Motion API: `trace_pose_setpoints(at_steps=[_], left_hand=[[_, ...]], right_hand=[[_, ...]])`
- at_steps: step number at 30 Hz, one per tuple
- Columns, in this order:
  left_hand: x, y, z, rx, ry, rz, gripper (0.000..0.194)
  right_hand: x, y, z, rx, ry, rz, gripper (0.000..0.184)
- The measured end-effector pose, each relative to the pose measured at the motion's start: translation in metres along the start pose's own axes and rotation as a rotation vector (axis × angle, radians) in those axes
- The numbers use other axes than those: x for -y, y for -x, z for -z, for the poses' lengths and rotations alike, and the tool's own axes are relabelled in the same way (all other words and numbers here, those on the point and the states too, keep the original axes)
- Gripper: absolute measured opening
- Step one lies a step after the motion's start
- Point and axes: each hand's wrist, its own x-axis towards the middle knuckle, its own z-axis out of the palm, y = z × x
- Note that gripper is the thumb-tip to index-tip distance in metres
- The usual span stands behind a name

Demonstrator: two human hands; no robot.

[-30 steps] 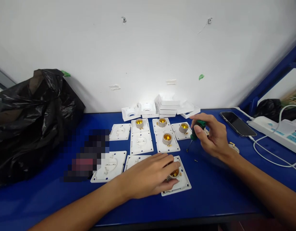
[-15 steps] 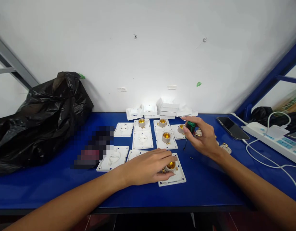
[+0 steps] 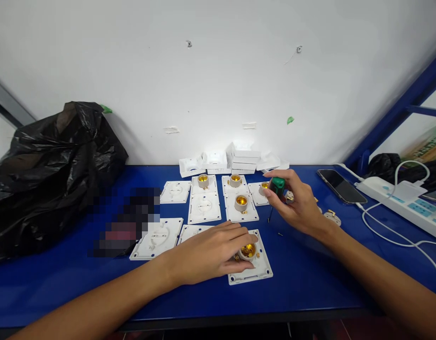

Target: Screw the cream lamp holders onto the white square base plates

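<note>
My left hand [image 3: 221, 248] has its fingers and thumb round a lamp socket [image 3: 248, 250] with a gold-coloured threaded inside. That socket sits on a square white plate [image 3: 262, 267] near the front of the table. In my right hand [image 3: 297, 200] is a screwdriver [image 3: 277, 185] with a green and black handle, its thin shaft pointing down above the blue table. A small screw [image 3: 280, 234] lies just below the screwdriver's tip. Behind my hands stand other plates with sockets, such as this socket [image 3: 241, 203]. A bare plate [image 3: 157, 238] lies to the left of my left hand.
White square boxes [image 3: 244, 160] are stacked against the wall. A black plastic bag [image 3: 58, 174] fills the left side. To the right are loose socket parts [image 3: 331, 217], a phone [image 3: 341, 186] on a cable and a white power strip [image 3: 409, 203].
The view has shifted a little, so most things on the left sit further left. Both hands keep their holds on the lamp socket and the screwdriver.
</note>
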Motion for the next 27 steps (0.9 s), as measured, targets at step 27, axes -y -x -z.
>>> trace_pose_setpoints(at_steps=[27], left_hand=[[-0.009, -0.001, 0.002, -0.003, 0.094, 0.061, 0.024]], right_hand=[[-0.001, -0.005, 0.001, -0.115, 0.033, -0.049, 0.023]])
